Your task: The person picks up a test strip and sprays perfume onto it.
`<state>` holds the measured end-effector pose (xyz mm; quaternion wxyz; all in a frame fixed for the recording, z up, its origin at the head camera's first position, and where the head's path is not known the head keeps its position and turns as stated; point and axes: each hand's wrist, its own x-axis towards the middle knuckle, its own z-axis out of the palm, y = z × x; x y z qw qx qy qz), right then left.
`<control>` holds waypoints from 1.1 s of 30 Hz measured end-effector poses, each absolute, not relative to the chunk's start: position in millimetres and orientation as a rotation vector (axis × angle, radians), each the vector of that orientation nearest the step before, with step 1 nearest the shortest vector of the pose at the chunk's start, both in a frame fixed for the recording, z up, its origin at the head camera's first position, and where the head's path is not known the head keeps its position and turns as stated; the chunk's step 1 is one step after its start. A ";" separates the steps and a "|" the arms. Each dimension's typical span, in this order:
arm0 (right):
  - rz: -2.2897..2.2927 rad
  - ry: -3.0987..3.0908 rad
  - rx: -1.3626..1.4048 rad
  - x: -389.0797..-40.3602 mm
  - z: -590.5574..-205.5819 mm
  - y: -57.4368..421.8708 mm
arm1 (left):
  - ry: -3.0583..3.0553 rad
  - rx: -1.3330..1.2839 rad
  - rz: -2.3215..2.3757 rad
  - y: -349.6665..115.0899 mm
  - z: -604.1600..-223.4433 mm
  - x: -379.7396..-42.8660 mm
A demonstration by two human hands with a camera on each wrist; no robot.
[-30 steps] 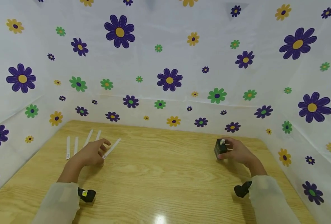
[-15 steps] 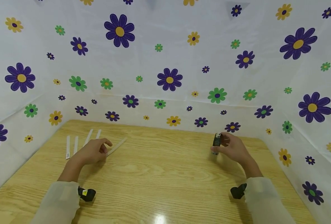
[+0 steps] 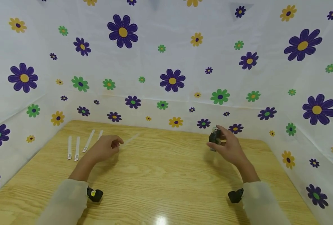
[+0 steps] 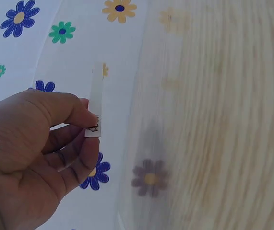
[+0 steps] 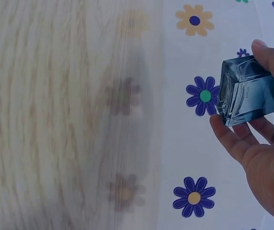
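My left hand (image 3: 105,148) pinches a narrow white paper test strip (image 3: 132,138) between thumb and fingers, above the table's left half. In the left wrist view, dark lettering marks the end of the strip (image 4: 96,91) beside the thumb. On the other side, my right hand (image 3: 229,147) holds a dark glass perfume bottle (image 3: 214,136) raised over the tabletop. The right wrist view shows the bottle's square, clear-edged glass (image 5: 247,93) with thumb above and fingertips below.
Several more white strips (image 3: 77,149) lie on the wooden table (image 3: 166,168) left of and behind my left hand. A white flower-print cloth (image 3: 146,62) walls in the back and both sides. Black wrist cameras (image 3: 95,195) sit at both sleeves.
The strip has come up off the table in my left hand, which shifted slightly right. My right hand has lifted the bottle, turned it and brought it a little left.
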<state>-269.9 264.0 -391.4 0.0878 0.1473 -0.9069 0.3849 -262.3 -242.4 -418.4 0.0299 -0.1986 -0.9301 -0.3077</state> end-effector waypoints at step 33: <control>1.019 -2.608 0.654 -258.0 -389.3 215.4 | -2.756 -0.789 -1.070 -140.3 -417.6 -284.5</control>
